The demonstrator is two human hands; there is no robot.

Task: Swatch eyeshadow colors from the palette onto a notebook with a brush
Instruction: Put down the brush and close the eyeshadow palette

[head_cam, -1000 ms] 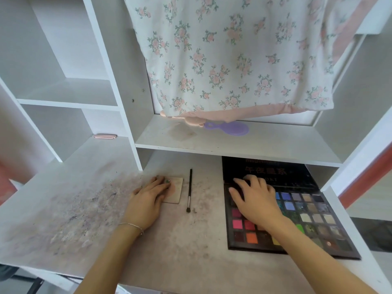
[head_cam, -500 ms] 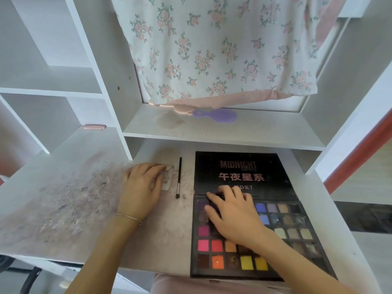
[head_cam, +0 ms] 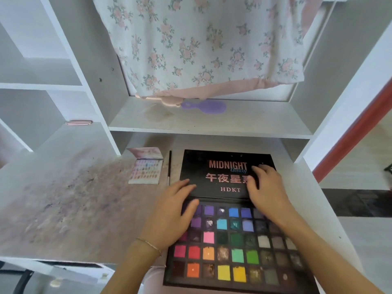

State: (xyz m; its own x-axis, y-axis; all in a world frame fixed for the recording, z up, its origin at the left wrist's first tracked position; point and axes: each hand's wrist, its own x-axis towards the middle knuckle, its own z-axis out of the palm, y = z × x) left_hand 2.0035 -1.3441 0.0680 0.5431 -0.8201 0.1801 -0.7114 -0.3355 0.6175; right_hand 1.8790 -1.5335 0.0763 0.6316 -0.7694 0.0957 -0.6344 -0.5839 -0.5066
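A large black eyeshadow palette [head_cam: 237, 251] lies open at the desk's front right, its lid [head_cam: 224, 175] flat behind the rows of coloured pans. My left hand [head_cam: 174, 211] rests with straight fingers on the palette's upper left corner, across the hinge. My right hand [head_cam: 267, 192] lies flat on the lid's right half. A small notebook [head_cam: 146, 170] lies open left of the lid, its page covered with several pale colour swatches. A thin dark brush [head_cam: 169, 166] lies between the notebook and the palette, untouched.
The desk top [head_cam: 70, 198] is smeared with powder stains on the left. A shelf [head_cam: 207, 124] hangs low over the back, holding a purple hairbrush [head_cam: 205, 106]. Floral cloth [head_cam: 201, 43] drapes above it. A pink clip [head_cam: 78, 123] sits at the far left.
The palette has slid toward me. My left hand left the notebook, which now lies open, and moved onto the palette. My right hand shifted from the pans up onto the lid.
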